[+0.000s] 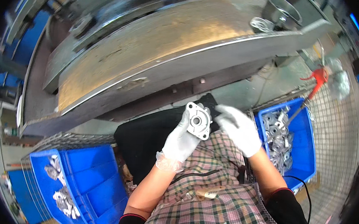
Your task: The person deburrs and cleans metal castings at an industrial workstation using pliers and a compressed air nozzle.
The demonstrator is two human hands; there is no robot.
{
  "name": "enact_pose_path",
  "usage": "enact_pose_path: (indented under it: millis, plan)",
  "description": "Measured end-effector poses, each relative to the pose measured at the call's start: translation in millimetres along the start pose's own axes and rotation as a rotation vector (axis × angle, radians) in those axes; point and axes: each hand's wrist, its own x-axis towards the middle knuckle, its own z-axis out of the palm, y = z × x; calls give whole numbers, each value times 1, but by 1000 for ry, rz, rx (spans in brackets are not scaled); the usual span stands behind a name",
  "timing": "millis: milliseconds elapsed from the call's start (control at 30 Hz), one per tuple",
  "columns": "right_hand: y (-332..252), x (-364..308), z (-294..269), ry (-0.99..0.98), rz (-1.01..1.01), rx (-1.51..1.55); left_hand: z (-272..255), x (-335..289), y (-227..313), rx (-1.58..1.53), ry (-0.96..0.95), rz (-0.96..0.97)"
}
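My left hand (180, 141), in a white glove, grips a silver metal flange casting (197, 121) by its left side. The casting has a round bore in the middle and bolt holes at its two opposite ends, and its flat face is turned up toward me. Just to its right hovers my right hand (240, 131), also white-gloved and a little blurred. Its fingers are stretched toward the casting with a small gap between them, and nothing shows in them. Both hands are above my checked apron (206, 198) and a black cloth (143, 138).
On the right, a blue bin (310, 154) holds many metal castings (276, 140); a red air blow gun (318, 78) hangs over it. Another blue bin (102, 177) at the lower left has castings along one side. Ahead runs a metal-edged workbench (159, 47) with a steel pot (280, 12).
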Motion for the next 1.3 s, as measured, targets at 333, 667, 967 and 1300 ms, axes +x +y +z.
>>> enact_pose_path:
  millis: [333,667,967,1300]
  plan:
    - [45,-42,-65,105,25,-106,4,11,-32,934,6,-93]
    - [16,-93,-184,289,507,-1126,51,17,53,1491,52,-63]
    - [-56,16,-99,143,-335,-853,178,-60,165,2377,-288,132]
    - [-175,139,36,-171,-748,-667,141,-269,252,2193,560,156]
